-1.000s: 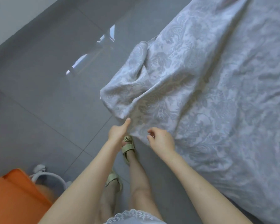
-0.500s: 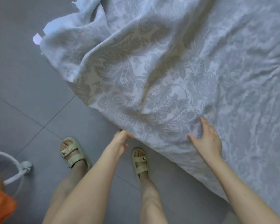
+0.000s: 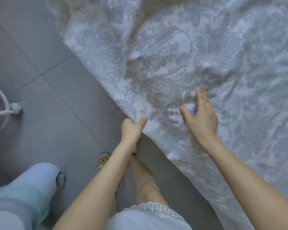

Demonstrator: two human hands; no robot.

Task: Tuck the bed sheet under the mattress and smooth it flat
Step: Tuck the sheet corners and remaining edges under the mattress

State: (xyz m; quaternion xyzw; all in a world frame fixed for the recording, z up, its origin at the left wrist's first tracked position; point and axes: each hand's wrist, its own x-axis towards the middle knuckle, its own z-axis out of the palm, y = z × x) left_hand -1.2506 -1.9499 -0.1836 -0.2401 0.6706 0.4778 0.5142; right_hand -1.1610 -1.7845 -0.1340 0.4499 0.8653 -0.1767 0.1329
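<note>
Grey-patterned bed sheet [image 3: 173,63]: left hand [image 3: 131,130] grips its hanging edge, right hand [image 3: 202,121] presses open on it just beside.

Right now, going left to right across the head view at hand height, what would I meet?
A white curved tube frame on a small wheel, grey tiled floor, left hand gripping the cloth's edge, right hand pressing down, pale grey floral-patterned bed sheet.

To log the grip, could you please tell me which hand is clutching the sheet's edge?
The left hand: its fingers curl round the bed sheet edge, while the right hand rests spread on top.
</note>
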